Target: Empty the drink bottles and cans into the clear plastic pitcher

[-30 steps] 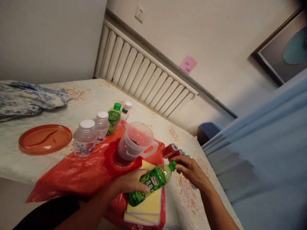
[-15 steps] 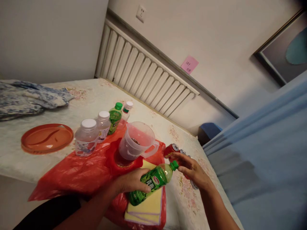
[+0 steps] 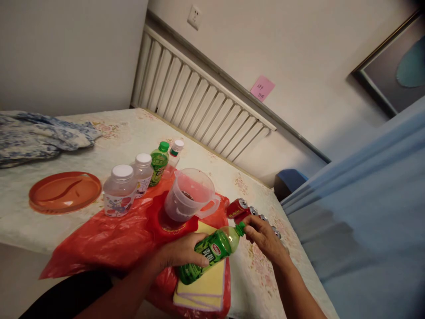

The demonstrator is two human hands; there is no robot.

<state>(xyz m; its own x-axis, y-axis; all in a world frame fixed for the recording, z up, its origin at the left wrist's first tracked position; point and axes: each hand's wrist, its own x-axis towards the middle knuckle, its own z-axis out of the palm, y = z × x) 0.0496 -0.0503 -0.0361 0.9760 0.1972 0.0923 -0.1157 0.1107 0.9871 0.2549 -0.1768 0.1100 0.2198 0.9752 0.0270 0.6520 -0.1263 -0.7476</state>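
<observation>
My left hand (image 3: 186, 252) is wrapped round the body of a green-labelled bottle (image 3: 212, 249), which tilts with its cap up to the right. The fingers of my right hand (image 3: 262, 235) pinch the bottle's green cap (image 3: 239, 228). Beneath the bottle lie folded yellow cloths (image 3: 206, 288) on a red plastic bag (image 3: 99, 239). A clear measuring jug (image 3: 189, 195) stands in a red dish (image 3: 156, 223) just beyond. Several red cans (image 3: 237, 208) lie beyond my right hand, which partly hides them.
Two white-capped jars (image 3: 119, 190), another green bottle (image 3: 159, 164) and a clear bottle (image 3: 175, 155) stand behind the bag. An orange plate (image 3: 64, 192) and patterned cloth (image 3: 43, 135) are at left. A radiator (image 3: 199, 97) borders the table; a blue curtain (image 3: 361, 212) hangs right.
My right hand has closed its fingers on the cap, where before they were apart beside it. More of the cans now shows. The bottle and my left hand have hardly moved.
</observation>
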